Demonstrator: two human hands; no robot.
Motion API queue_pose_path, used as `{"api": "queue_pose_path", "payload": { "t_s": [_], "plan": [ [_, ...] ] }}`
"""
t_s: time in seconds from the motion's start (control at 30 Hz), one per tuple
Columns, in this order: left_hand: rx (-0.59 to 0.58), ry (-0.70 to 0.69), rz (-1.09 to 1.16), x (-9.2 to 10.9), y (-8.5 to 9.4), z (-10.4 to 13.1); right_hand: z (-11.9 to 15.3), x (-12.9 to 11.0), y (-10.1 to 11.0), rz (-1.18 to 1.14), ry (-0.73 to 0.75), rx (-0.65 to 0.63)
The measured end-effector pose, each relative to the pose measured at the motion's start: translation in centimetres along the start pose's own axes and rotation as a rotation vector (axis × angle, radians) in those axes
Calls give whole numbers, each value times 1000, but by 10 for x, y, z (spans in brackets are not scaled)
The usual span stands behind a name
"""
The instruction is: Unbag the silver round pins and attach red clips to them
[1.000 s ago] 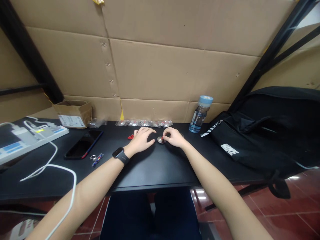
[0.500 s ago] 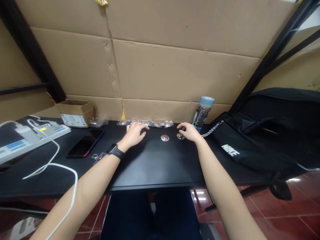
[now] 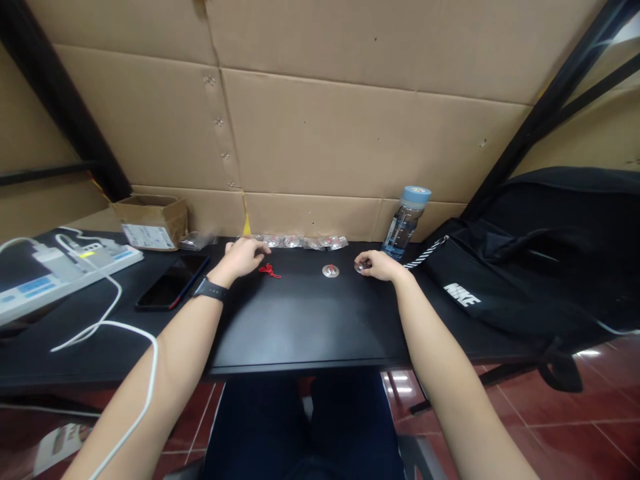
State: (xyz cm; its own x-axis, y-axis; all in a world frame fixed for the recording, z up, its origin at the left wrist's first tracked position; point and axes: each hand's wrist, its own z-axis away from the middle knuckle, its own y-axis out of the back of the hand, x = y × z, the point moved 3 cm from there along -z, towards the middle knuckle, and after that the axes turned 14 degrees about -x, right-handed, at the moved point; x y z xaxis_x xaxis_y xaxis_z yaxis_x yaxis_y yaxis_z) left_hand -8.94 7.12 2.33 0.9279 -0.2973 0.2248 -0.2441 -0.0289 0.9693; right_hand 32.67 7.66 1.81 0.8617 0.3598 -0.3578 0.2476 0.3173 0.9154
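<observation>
The right hand partly hides a shiny disc, and the right edge crops the backpack.

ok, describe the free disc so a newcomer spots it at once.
On the black desk, look between the left hand and right hand. The disc lies there, round, silvery, with a red spot, right of the red cord. No hand touches it, unlike the second disc, which is at the right hand's fingertips.

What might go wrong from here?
The right hand, at a shiny disc, is close to the bottle and might bump it.
The white cable crosses the left forearm in view, so it could snag if that arm moves.
The red cord lies loosely bunched near the left hand and may tangle.
</observation>
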Motion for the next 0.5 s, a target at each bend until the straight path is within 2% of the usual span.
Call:
{"api": "queue_pose_path", "payload": {
  "t_s": [0.1, 0.2, 0.27, 0.4, 0.5],
  "plan": [
    [-105, -28, 41, -6, -2, -1, 1, 3, 1, 5, 1, 12],
    [-216, -230, 117, -1, -5, -2, 1, 5, 2, -7, -5, 25],
    [-260, -317, 124, 5, -8, -3, 2, 4, 3, -13, -9, 28],
    [-258, -265, 47, 14, -16, -5, 3, 4, 4, -13, -33, 49],
    [-231, -224, 2, 21, -22, -5, 4, 4, 5, -20, -48, 113]
  ]
}}
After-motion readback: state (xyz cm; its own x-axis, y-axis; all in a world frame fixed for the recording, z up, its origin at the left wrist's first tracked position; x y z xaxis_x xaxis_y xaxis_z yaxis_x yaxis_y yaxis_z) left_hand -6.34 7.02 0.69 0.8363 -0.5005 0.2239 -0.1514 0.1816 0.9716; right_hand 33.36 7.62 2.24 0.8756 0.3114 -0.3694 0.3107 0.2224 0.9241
